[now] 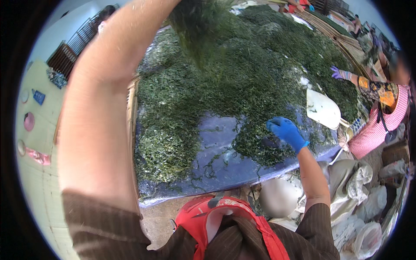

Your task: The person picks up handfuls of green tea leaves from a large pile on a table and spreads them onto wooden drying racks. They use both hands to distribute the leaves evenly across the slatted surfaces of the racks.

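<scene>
Dark green, damp-looking plant strands [224, 87] lie heaped over a table covered in blue-violet plastic sheeting [216, 130]. My right hand [282, 128], in a blue glove, rests on the near right part of the heap with its fingers curled down. Whether strands are caught in it is hidden. My bare left arm rises across the left side, and its hand is out of view past the top edge. Close to where that arm leaves the picture, a blurred clump of the same strands [201, 29] hangs above the heap. A white plastic scoop [323, 109] lies right of my right hand.
A wooden rail [131, 110] edges the table at left. At right, a co-worker in a pink checked apron [373, 133] reaches a purple-gloved hand [340, 73] over the heap. Plastic sacks [344, 185] crowd the floor near my right. More people work at the far end.
</scene>
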{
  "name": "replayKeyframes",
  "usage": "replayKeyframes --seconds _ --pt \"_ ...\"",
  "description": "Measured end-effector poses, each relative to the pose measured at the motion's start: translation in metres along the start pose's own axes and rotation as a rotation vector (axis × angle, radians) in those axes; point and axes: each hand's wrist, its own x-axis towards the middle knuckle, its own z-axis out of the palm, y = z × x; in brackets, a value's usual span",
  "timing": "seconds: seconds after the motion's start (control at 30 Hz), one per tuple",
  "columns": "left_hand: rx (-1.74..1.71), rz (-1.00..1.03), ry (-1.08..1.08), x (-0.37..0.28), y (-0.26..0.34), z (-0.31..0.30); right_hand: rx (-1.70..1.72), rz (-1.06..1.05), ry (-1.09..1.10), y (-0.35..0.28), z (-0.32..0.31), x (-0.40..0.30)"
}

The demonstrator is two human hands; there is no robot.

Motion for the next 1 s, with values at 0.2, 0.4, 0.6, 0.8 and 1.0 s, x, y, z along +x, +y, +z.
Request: replayKeyframes --seconds 0.2,0.4,0.6,0.8,1.0 --pt "0.182 -0.058 0.085 -0.036 -0.054 0.014 -0.165 -0.680 0.185 -0.101 0.005 0.035" --pt "0.129 -0.206 0.235 -0.066 -0.065 -0.053 -0.168 -1.122 0.580 -0.294 -0.031 0.099" --pt "0.101 -0.293 0.231 -0.077 -0.051 -0.068 -0.498 -0.727 0.492 -0.346 0.043 0.164" --pt "-0.111 -0.281 0.517 -0.082 -0.124 -0.052 -0.793 -0.602 -0.647 -0.127 0.160 0.063" --pt "-0.245 -0.250 0.429 -0.103 -0.128 -0.034 -0.681 -0.084 -0.946 -0.145 0.045 0.052"
